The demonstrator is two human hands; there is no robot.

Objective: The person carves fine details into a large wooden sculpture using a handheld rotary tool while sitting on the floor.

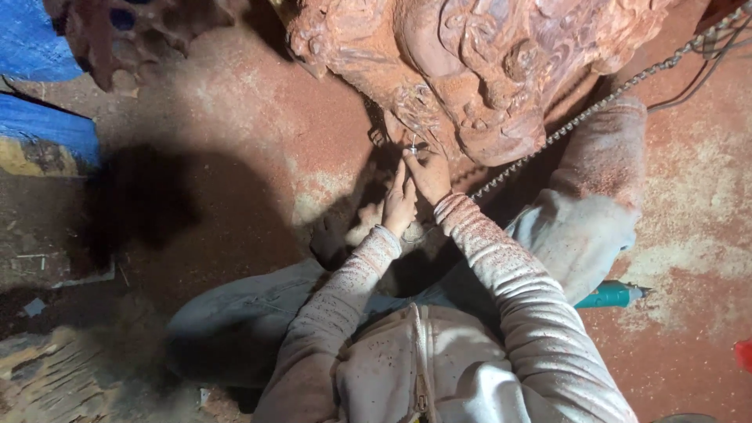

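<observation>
At the lower edge of the red carved wood block [478, 70], a small metal tool tip [413, 146] meets the carving. The right hand [428, 174] is closed around the tool, fingers together; the left hand [399, 205] lies just beside it, fingers together (whether it grips anything, I cannot tell). A chain [595, 106] runs past; a teal power tool [611, 295] lies on the dusty floor [235, 110].

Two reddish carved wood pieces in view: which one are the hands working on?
The big carved piece at top centre. Both the left hand and right hand meet at its lower edge; the smaller piece top left sits untouched.
</observation>
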